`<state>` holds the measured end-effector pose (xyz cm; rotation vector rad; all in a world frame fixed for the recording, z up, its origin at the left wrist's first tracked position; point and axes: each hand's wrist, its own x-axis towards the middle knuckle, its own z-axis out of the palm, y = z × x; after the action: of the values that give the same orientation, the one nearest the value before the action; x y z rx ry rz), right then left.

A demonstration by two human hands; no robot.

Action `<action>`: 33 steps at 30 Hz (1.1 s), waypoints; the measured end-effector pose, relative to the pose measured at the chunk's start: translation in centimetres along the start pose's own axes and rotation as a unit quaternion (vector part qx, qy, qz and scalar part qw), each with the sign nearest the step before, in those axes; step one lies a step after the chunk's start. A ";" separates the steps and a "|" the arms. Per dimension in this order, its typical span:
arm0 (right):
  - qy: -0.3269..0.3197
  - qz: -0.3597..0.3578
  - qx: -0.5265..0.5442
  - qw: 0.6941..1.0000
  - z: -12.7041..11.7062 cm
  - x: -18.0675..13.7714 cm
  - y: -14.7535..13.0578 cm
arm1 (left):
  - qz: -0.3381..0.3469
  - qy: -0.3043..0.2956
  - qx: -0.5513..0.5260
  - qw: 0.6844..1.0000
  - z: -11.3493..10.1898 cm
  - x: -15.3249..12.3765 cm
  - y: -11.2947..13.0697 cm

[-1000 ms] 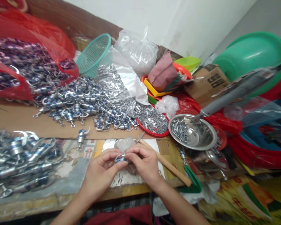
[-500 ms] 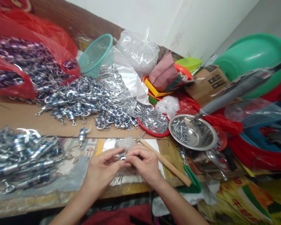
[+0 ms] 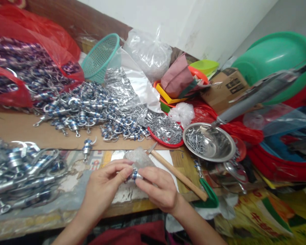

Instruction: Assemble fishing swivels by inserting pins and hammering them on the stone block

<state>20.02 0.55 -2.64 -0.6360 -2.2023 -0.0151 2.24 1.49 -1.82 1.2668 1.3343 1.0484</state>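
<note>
Between my two hands is a small silver-and-blue metal fitting point(image 3: 134, 175), partly covered by fingers. My left hand point(image 3: 103, 182) pinches its left end between thumb and forefinger. On the other side, the fingers of my right hand point(image 3: 159, 187) close on its right end. Just beyond them, a greyish translucent block point(image 3: 140, 157) lies on a white sheet. A hammer point(image 3: 180, 175) with a wooden handle lies slantwise to the right of the block. One similar fitting with a curved hook point(image 3: 87, 148) lies by itself to the left.
Piles of silver-and-blue fittings point(image 3: 17, 170) cover the left side. A red bag point(image 3: 51, 37) holds purple ones. Small metal clips fill a red plate point(image 3: 178, 143). Pins lie in a steel bowl point(image 3: 219, 149). A grey-handled tool point(image 3: 260, 93) juts in above the bowl.
The fitting has come into clearer view between my hands, its blue band now showing. My left hand has shifted slightly left, and my right fingers have straightened along the piece.
</note>
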 end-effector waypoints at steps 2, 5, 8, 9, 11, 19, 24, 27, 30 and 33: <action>-0.003 -0.016 -0.011 1.000 -0.1 0.3 0.1 | 0.042 0.008 0.041 0.998 -0.1 -0.1 0.2; 0.005 0.008 -0.004 1.000 -0.1 0.6 -0.1 | 0.071 0.004 0.066 0.995 -0.4 -0.3 0.3; 0.014 0.051 0.026 0.998 0.0 0.6 -0.5 | 0.064 -0.015 0.056 0.996 -0.6 -0.4 0.2; 0.015 0.069 0.039 0.997 0.1 0.6 -0.6 | 0.054 -0.023 0.049 0.997 -0.6 -0.4 0.2; 0.022 0.109 0.065 0.992 0.2 0.6 -0.9 | 0.026 -0.032 0.032 0.999 -0.5 -0.4 0.0; 0.038 0.287 0.164 0.943 0.1 1.5 -1.8 | -0.067 -0.051 -0.193 0.977 0.8 -1.3 -0.8; -0.105 0.369 0.029 0.923 -1.9 1.9 3.0 | -0.082 -0.065 -0.222 0.969 1.0 -0.9 -1.1; -0.155 0.446 -0.234 0.850 -3.2 1.6 8.7 | -0.106 -0.095 -0.220 0.965 0.8 -0.6 -0.8; -0.199 0.469 -0.273 0.816 -3.5 1.1 13.1 | -0.120 -0.114 -0.211 0.963 0.7 -0.3 -0.5; -0.237 0.469 -0.280 0.804 -2.9 0.9 15.0 | -0.127 -0.135 -0.214 0.959 0.7 0.1 -0.7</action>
<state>28.32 13.43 -3.07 -2.2160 -2.0665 0.0106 2.86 1.52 -2.62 0.8523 0.9641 0.8838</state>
